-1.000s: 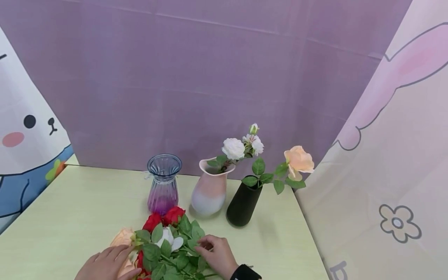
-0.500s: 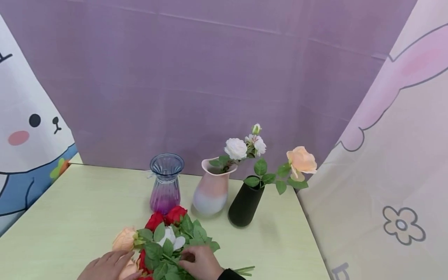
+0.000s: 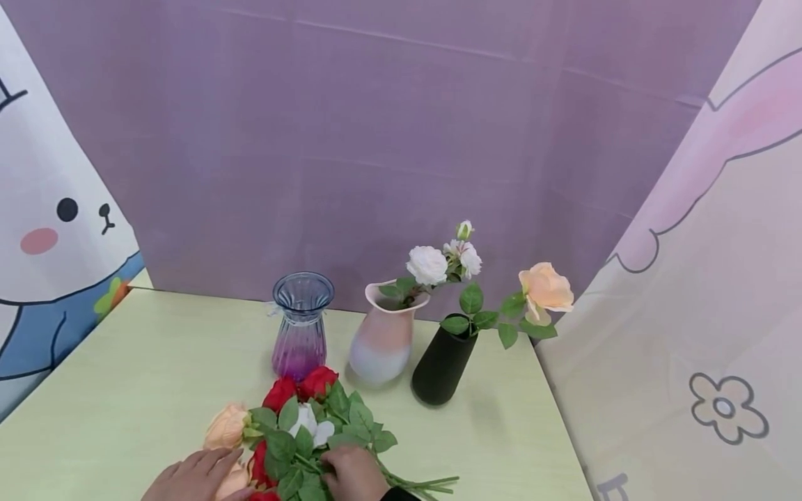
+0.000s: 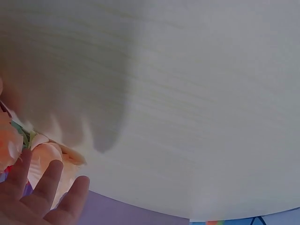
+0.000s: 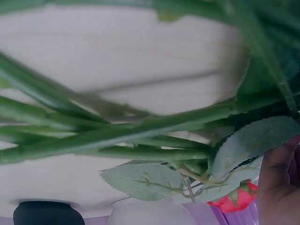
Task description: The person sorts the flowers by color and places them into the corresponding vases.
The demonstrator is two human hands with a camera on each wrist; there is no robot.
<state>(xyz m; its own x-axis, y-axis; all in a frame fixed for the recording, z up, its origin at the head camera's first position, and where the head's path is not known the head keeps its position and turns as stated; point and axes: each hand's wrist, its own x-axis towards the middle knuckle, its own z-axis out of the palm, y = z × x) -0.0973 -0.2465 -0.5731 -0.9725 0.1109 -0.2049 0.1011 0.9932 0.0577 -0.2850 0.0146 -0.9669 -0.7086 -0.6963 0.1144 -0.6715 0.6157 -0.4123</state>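
Note:
A bunch of artificial roses lies at the table's front in the head view, with red roses (image 3: 318, 383), a white rose (image 3: 305, 421), a peach rose (image 3: 227, 426) and green leaves. My left hand (image 3: 193, 475) rests against the peach roses at the left; in the left wrist view its fingers (image 4: 52, 176) are extended beside a peach rose (image 4: 46, 157). My right hand (image 3: 354, 474) reaches into the foliage, finger and thumb curled at a rose stem (image 3: 307, 462). In the right wrist view that hand (image 5: 281, 183) is at the edge, its fingertips partly hidden by a leaf (image 5: 260, 140).
Behind the bunch stand a blue-purple glass vase (image 3: 301, 344), a pink-white vase (image 3: 382, 348) with white flowers (image 3: 428, 265), and a slanted black vase (image 3: 441, 365) with a peach rose (image 3: 546, 287). Cut stem ends (image 3: 438, 481) point right. A purple backdrop (image 3: 401, 139) closes the rear.
My right hand has moved left from the leaves at the bunch's right side and lower into its middle, uncovering the stem ends. The left hand stays by the peach roses.

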